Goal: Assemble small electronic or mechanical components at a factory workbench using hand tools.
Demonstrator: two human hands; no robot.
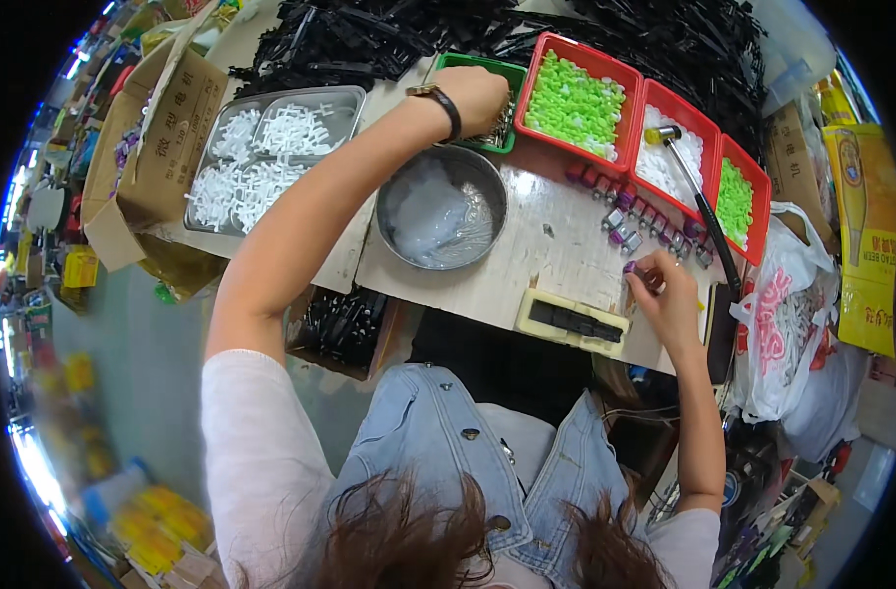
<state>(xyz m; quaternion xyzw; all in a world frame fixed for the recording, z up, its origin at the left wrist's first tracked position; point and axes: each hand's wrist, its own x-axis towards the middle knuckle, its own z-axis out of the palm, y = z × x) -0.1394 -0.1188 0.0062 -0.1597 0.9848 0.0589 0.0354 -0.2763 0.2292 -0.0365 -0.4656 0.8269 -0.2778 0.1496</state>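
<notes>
My left hand (479,98) reaches over the round metal bowl's far side into a green tray (512,74) of small metal pieces; its fingertips are hidden down in the tray. Between the fingers of my right hand (667,294) is a small motor with a purple end (631,267), held just above the table. Left of that hand lies a cream-coloured fixture (527,320) with a long black plastic part (576,320) set in it. Several more small motors (620,218), silver with purple ends, stand in rows beyond my right hand.
A metal bowl (440,263) holds a whitish, translucent substance. Red trays (632,177) contain green and white pieces; a black-handled hammer (708,211) lies across them. Left are a metal tray (345,98) of white parts and a cardboard box (178,128). Black parts (369,39) pile behind.
</notes>
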